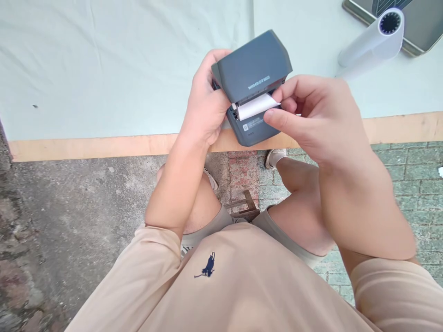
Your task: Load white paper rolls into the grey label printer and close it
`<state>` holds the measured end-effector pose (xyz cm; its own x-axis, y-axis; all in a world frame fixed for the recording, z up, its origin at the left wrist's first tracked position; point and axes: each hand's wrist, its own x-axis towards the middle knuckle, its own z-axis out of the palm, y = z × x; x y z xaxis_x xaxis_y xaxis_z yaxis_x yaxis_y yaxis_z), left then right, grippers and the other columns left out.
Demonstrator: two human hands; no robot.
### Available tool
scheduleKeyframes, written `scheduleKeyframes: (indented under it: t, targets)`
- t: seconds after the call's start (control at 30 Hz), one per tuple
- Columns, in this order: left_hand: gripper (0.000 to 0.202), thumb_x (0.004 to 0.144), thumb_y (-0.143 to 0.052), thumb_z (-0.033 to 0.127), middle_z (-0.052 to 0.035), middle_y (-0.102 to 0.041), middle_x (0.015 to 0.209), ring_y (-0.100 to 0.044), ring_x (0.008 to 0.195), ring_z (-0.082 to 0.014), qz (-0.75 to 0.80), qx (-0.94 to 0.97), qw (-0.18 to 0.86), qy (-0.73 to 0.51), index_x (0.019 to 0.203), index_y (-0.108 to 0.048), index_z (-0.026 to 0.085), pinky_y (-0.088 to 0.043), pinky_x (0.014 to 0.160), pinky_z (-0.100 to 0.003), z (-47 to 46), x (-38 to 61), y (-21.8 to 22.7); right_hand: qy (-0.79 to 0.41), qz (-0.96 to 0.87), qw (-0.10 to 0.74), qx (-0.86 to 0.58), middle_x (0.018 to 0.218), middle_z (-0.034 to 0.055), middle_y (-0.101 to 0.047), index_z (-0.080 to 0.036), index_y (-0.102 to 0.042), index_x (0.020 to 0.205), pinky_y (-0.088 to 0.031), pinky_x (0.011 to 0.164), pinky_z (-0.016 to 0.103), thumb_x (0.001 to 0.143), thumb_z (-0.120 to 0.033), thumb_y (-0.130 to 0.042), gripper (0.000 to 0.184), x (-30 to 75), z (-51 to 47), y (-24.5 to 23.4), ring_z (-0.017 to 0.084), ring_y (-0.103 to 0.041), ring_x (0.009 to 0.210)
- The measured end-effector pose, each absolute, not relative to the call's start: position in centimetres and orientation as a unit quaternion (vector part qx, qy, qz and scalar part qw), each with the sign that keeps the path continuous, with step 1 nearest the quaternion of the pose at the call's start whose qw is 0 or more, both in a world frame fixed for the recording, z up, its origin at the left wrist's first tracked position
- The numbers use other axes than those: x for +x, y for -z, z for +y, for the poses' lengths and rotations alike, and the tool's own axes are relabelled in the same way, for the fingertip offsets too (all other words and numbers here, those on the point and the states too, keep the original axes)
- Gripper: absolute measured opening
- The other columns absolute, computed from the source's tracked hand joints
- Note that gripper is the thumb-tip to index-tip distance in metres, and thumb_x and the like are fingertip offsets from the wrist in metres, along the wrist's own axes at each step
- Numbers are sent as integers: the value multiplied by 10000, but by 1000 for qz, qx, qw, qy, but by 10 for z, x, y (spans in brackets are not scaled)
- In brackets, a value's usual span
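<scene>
A dark grey label printer (254,64) marked NIIMBOT is held over the table's front edge, its lid raised. My left hand (207,92) is wrapped round its left side, the fingertips hidden behind it. Inside the opening lies a white label roll (256,107). My right hand (311,110) is at the printer's right side, with the forefinger at the right end of the roll and the thumb over the lower body. Those fingers are bent close together at the paper's loose corner; the exact contact is partly hidden.
A pale cloth (121,69) covers the table, whose bare wooden edge (86,150) faces me. A white cylinder with a dark toothed opening (374,44) lies at the right, by a dark device like a laptop (422,23). A wooden stool part (247,205) shows between my legs.
</scene>
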<state>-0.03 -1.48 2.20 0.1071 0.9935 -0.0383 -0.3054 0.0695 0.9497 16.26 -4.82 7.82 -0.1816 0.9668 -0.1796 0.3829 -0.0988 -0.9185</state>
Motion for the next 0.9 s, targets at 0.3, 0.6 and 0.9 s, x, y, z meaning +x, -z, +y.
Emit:
scheduleKeyframes:
  t: [0.3, 0.6, 0.9]
  targets:
    - [210, 668, -694, 215, 31, -532, 773, -484, 703, -93, 403, 478, 591, -510, 829, -563, 247, -397, 597, -233, -19, -3, -37, -488, -567, 215, -627, 523, -13, -316, -145, -642, 732, -172, 468, 189, 766, -317, -627, 176, 161, -53, -91, 8, -240, 502]
    - [171, 688, -635, 173, 35, -477, 702, -426, 548, -60, 427, 435, 622, -491, 822, -551, 238, -297, 447, -204, -19, -12, -37, -377, -734, 246, -509, 717, 11, -408, -202, -663, 778, -281, 560, 232, 724, -306, -677, 118, 161, -59, -88, 34, -345, 620]
    - [267, 706, -553, 88, 15, -547, 833, -523, 711, -110, 354, 520, 612, -480, 914, -523, 253, -430, 570, -250, -20, -13, -44, -371, -630, 386, -562, 843, 21, -440, -188, -402, 797, -331, 584, 223, 805, -425, -562, 286, 159, -52, -74, 65, -388, 712]
